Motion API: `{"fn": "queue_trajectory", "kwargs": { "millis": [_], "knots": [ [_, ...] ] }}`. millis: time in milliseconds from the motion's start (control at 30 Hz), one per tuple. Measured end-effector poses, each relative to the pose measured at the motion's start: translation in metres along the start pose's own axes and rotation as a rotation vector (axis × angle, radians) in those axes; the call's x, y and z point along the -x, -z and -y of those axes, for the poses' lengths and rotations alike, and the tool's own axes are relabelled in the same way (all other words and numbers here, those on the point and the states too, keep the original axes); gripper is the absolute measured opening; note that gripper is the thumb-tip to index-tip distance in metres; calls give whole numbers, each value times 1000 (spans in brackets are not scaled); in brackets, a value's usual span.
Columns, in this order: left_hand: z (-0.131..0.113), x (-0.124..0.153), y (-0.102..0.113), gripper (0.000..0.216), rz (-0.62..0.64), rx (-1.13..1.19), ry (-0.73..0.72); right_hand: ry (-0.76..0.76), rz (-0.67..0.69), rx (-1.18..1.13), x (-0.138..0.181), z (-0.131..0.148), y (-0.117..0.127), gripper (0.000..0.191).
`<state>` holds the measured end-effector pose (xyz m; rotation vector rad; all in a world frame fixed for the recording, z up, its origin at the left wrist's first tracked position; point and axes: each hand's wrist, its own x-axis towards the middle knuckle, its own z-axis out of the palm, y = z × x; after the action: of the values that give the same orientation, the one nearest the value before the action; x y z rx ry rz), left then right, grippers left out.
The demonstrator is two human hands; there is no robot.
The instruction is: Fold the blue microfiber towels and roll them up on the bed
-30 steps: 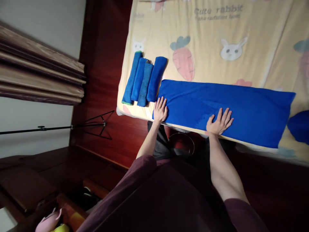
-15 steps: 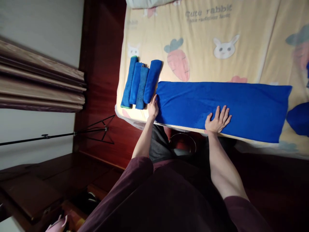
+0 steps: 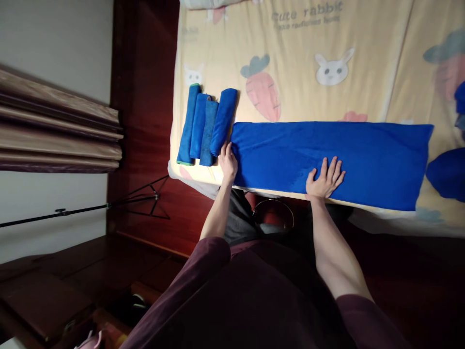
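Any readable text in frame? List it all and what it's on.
"Cute rabbit": printed on the yellow sheet.
Smaller line beneath: too blurred to read.
Lettering near the sheet's left edge: too faint.
Flat blue cloth, rolled cloths: none visible.

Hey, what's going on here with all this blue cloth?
A person's right hand is spread flat on a long blue cloth, laid out on a yellow printed sheet. The left hand is at the cloth's left end, fingers slightly bent. Just left of it, four narrow blue bundles lie side by side.
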<state>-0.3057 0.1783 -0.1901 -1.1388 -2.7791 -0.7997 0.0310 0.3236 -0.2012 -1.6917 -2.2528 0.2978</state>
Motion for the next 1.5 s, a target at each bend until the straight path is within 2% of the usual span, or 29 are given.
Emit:
{"fn": "queue_trajectory", "kwargs": {
  "millis": [67, 167, 233, 333, 467, 600, 700, 800, 933, 1067, 1167, 1300, 1400, 1500],
  "knots": [
    [-17, 17, 2, 47, 79, -21, -133, 1, -4, 0, 0, 0, 0, 63],
    [-37, 41, 3, 51, 282, -21, -313, -1, 3, 1, 0, 0, 1, 63],
    [-42, 49, 4, 54, 344, -25, -320, -1, 6, 6, 0, 0, 1, 63],
    [-37, 45, 6, 57, 333, -42, -254, 0, 7, 13, 0, 0, 2, 63],
    [-30, 21, 11, 58, 366, -29, -287, -4, 5, 8, -1, 2, 3, 63],
    [-21, -22, 13, 56, 410, 19, -385, 4, -10, 1, -1, 2, 2, 62],
    [-5, -59, 10, 60, 364, 12, -348, 9, -31, 0, -1, 1, 0, 62],
    [17, -88, 7, 62, 375, -8, -321, 10, -40, -2, 0, 0, -1, 61],
    [41, -106, 4, 61, 359, -28, -298, 10, -35, -9, 0, 0, 0, 61],
    [53, -117, 7, 57, 342, -36, -278, 0, -14, -12, 0, 0, 0, 63],
    [50, -122, 7, 54, 322, -42, -273, -2, -7, -10, 0, 0, 0, 63],
    [28, -133, 0, 49, 312, 18, -251, 7, -22, -10, 1, 0, -1, 63],
    [13, -154, -8, 39, 370, 54, -275, 8, -26, -12, 1, -1, -2, 62],
    [8, -179, -12, 27, 424, 50, -296, 9, -32, -9, 1, -2, -3, 63]
  ]
}}
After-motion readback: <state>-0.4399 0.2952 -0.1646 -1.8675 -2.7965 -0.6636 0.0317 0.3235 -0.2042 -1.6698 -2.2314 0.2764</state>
